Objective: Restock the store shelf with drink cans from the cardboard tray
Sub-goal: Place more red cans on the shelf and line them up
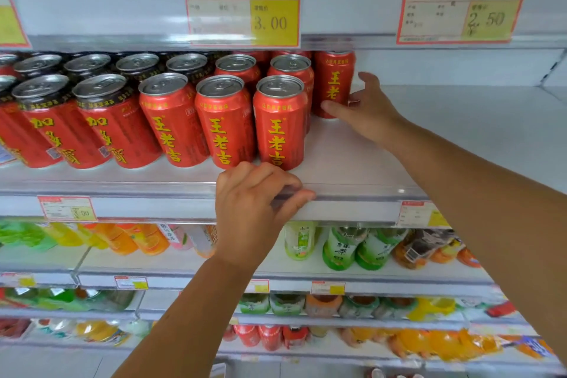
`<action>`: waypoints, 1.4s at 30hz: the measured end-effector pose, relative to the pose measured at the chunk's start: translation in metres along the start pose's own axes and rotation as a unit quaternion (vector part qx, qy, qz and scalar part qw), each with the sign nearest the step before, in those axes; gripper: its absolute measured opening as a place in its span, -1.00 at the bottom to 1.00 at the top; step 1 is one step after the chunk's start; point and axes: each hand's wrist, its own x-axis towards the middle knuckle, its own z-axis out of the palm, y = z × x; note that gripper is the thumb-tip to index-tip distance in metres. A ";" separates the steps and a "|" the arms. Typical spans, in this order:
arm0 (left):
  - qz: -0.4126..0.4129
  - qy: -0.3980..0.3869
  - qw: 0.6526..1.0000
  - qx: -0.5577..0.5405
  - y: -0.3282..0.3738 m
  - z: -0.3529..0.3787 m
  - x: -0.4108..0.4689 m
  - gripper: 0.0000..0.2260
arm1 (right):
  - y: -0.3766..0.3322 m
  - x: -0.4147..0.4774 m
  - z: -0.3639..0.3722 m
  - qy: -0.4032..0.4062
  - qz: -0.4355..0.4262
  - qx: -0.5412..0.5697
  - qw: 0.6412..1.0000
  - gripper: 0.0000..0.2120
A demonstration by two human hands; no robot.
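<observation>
Two hands: right hand grips a glossy red cylindrical can on the shelf; left hand clutches its clear lip.

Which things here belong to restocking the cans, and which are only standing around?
Job: rightmost red can; front red cans; can shelf.
Not job: black-topped cans; price tags; green bottles below.

My left forearm comes up from below, left hand with fingers curled over the shelf edge. My right arm stretches in from the right, right hand cupping a red can, thumb raised.
</observation>
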 end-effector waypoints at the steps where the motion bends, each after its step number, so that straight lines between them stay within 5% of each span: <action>1: 0.002 -0.003 1.000 0.000 0.000 -0.001 0.000 -0.71 | -0.001 -0.010 -0.008 0.012 0.015 -0.009 1.000 -0.14; 7: -0.029 0.005 0.999 -0.037 0.028 -0.011 0.005 -0.85 | 0.019 -0.126 -0.061 0.172 -0.120 0.077 0.975 -0.77; 10: 0.009 -0.018 0.993 -0.114 0.082 -0.003 -0.005 -0.88 | 0.046 -0.186 -0.078 0.263 -0.152 0.130 0.944 -0.74; 13: 0.004 -0.167 0.963 -0.211 0.136 0.033 -0.042 -0.85 | 0.100 -0.232 -0.092 0.300 -0.100 0.143 0.938 -0.76; 17: -0.100 -0.392 0.883 -0.240 0.185 0.107 -0.126 -0.80 | 0.207 -0.299 -0.110 0.267 0.064 0.109 0.955 -0.81; 22: -0.206 -0.637 0.724 -0.165 0.239 0.186 -0.257 -0.67 | 0.352 -0.389 -0.119 0.201 0.315 0.071 0.925 -0.81; 26: -0.285 -0.735 0.605 -0.114 0.265 0.243 -0.372 -0.61 | 0.469 -0.458 -0.093 0.111 0.472 0.060 0.873 -0.80; 29: -0.320 -0.758 0.563 -0.075 0.270 0.288 -0.461 -0.60 | 0.557 -0.500 -0.047 0.051 0.549 0.074 0.831 -0.77; 36: -0.321 -0.756 0.568 -0.056 0.233 0.410 -0.646 -0.48 | 0.757 -0.551 0.112 -0.044 0.634 0.079 0.768 -0.65; 42: -0.206 -0.760 0.612 -0.077 0.187 0.492 -0.758 -0.27 | 0.864 -0.571 0.231 -0.142 0.592 0.028 0.793 -0.38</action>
